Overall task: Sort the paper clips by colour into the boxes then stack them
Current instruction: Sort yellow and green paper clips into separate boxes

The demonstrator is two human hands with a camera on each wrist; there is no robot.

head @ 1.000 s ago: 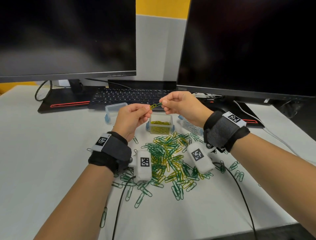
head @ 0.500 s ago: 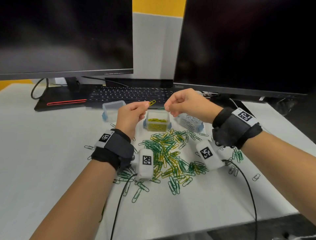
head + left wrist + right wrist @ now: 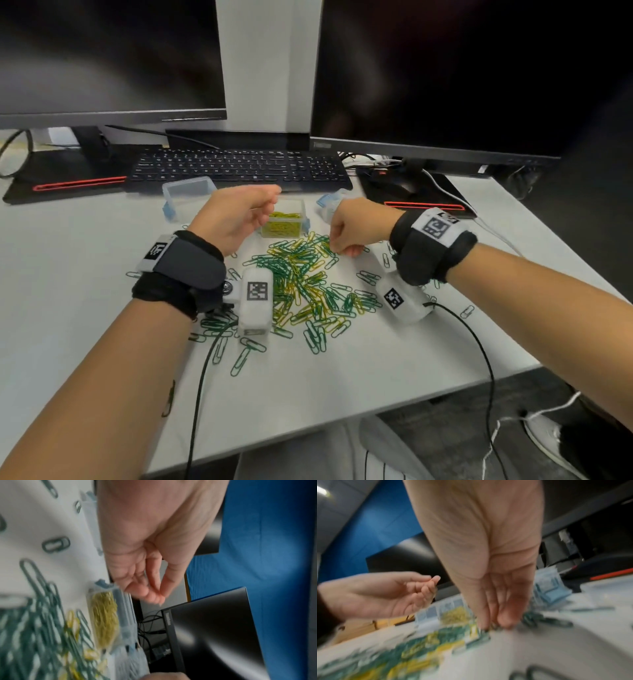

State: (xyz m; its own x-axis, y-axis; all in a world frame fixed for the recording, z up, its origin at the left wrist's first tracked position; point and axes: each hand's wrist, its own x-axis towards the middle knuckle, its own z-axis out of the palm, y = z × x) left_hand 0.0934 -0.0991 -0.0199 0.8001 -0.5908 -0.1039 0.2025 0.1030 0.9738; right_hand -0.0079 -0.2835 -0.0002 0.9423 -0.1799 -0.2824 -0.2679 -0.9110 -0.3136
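A loose pile of green and yellow paper clips (image 3: 301, 281) (image 3: 419, 646) lies on the white table (image 3: 68, 308). Behind it stands a small clear box of yellow clips (image 3: 284, 224) (image 3: 104, 618) (image 3: 455, 614). My left hand (image 3: 272, 202) (image 3: 159, 597) (image 3: 431, 584) hovers just above and left of that box. Its fingers are loosely curled and I see no clip in them. My right hand (image 3: 342, 250) (image 3: 496, 624) reaches down with straight fingers, tips touching the pile's far right edge. Both wrist views are blurred.
An empty clear box (image 3: 186, 190) sits left of the yellow one; a box of pale clips (image 3: 327, 205) (image 3: 546, 591) lies right, partly behind my right hand. Keyboard (image 3: 239, 168) and two monitors (image 3: 462, 68) stand behind. Stray clips and camera cables (image 3: 479, 342) lie nearer me.
The two hands pulled a yellow and a green clip apart and separated. The left moved over the yellow box and no longer shows the yellow clip. The right dropped to the pile.
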